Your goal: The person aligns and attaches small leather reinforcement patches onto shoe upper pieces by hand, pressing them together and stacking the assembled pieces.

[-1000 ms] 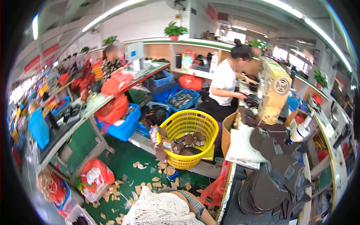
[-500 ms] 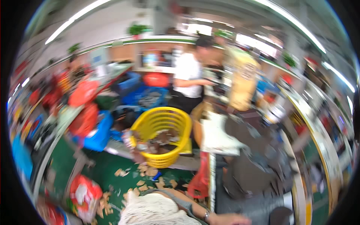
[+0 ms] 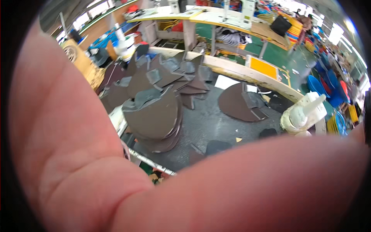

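Note:
A hand, seemingly my left hand, fills the lower part and left side of the head view, very close and blurred. Two thick digits spread widely apart, with creased skin where they meet; the other fingers are out of sight. Nothing shows between them. Beyond it, a stack of dark brown curved pieces lies on a dark tabletop, with grey flaps on their edges. A similar single brown piece rests to the right. My right hand cannot be made out; a small skin-coloured patch at the right edge is unclear.
A white container with a stick-like part stands at the table's right end. More brown pieces overlap at the back. Behind are a long white workbench, an orange panel and blue tubs.
The view has swung right, from the yellow basket and two people to the tabletop of brown pieces. A hand, earlier low by the table, now shows large and close.

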Demonstrator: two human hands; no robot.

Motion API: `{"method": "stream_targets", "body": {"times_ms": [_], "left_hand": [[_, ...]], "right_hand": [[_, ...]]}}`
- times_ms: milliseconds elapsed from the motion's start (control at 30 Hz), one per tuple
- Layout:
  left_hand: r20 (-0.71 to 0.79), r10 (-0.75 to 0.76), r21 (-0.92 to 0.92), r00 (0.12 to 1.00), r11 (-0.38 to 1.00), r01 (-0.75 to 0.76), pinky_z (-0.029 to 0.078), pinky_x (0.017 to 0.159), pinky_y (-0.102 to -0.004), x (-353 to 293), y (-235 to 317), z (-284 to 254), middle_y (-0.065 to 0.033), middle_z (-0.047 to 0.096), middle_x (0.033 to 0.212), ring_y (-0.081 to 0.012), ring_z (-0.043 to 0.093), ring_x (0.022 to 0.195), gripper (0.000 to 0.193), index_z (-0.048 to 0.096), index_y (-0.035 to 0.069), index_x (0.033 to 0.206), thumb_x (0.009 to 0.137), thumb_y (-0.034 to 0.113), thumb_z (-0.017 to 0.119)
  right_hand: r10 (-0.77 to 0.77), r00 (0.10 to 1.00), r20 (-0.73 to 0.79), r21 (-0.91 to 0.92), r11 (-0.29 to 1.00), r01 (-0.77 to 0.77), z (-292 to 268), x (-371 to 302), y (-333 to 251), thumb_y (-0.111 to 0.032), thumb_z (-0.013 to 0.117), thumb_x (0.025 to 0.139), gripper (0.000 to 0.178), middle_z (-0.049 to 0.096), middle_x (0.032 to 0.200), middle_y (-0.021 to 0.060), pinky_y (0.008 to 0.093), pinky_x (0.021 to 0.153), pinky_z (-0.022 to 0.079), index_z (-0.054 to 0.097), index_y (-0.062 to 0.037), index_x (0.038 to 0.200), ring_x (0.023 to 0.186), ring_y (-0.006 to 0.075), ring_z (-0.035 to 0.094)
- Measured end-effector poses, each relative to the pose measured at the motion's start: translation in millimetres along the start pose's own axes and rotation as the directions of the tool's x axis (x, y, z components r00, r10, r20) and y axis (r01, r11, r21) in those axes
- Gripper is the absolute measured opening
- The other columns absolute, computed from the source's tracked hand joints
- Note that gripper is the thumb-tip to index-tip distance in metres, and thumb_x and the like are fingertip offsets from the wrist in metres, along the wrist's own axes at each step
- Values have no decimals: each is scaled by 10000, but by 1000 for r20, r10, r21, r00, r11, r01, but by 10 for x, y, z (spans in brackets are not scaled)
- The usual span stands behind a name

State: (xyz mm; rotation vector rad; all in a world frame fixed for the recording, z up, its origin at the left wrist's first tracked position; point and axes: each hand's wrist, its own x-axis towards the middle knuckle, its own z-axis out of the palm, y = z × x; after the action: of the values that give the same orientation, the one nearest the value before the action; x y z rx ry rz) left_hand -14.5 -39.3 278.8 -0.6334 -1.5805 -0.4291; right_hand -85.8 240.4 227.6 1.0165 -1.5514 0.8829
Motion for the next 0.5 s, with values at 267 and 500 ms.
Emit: {"method": "stream_targets", "body": {"times_ms": [267,500], "left_hand": [[29,-20,62,999,998,18,305,1081,-568,-206,-106,490,-190,475,1377,-362,460,1270,779,426,10,1419,735,182,755],[358,-326,64,875,943,326,348,1078,-492,-842,7,694,-206,514,1326,-340,481,1249,704,436,-32,1393,752,97,696]], "right_hand": [[-341,914,-220,208,899,385,-43,183,484,-326,701,860,779,411,1458,209,527,1133,308,341,59,1433,1327,361,422],[-232,948,-217,449,839,308,-260,-76,363,-318,685,872,744,425,1449,197,518,1126,322,353,49,1428,1311,363,435]]}}
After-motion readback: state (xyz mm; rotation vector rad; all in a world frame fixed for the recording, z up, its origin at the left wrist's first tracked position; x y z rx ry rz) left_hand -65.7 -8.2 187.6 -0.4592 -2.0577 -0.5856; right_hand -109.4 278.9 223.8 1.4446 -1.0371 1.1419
